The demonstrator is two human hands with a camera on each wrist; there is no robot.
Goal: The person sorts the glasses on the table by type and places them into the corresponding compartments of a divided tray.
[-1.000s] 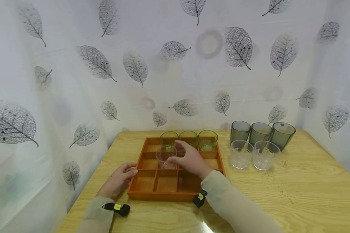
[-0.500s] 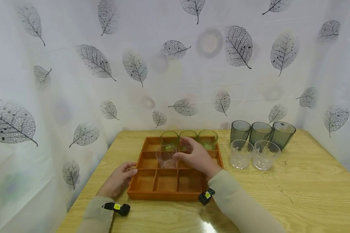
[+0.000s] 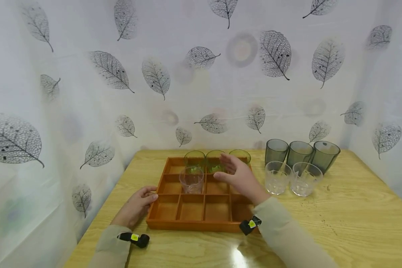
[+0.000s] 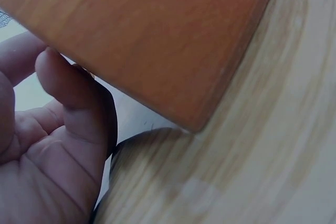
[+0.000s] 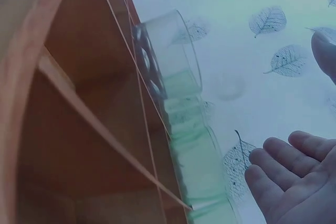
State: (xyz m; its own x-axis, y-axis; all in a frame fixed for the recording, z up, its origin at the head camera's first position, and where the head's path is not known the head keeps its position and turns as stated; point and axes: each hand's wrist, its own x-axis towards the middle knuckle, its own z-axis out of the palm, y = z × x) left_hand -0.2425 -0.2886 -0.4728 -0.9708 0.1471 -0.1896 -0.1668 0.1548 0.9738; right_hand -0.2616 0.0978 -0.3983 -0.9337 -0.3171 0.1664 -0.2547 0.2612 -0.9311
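Green glass [image 3: 245, 155] partly hidden, right hand [image 3: 242, 178] before it

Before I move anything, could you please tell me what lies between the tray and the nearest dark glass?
The head view shows a bare strip of table between the tray and that dark glass.

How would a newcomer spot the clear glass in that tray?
On the wooden table, find the brown divided tray. In its middle row, second compartment from the left, stands the clear glass. It is the tray's only colourless one; the three green glasses stand in the back row.
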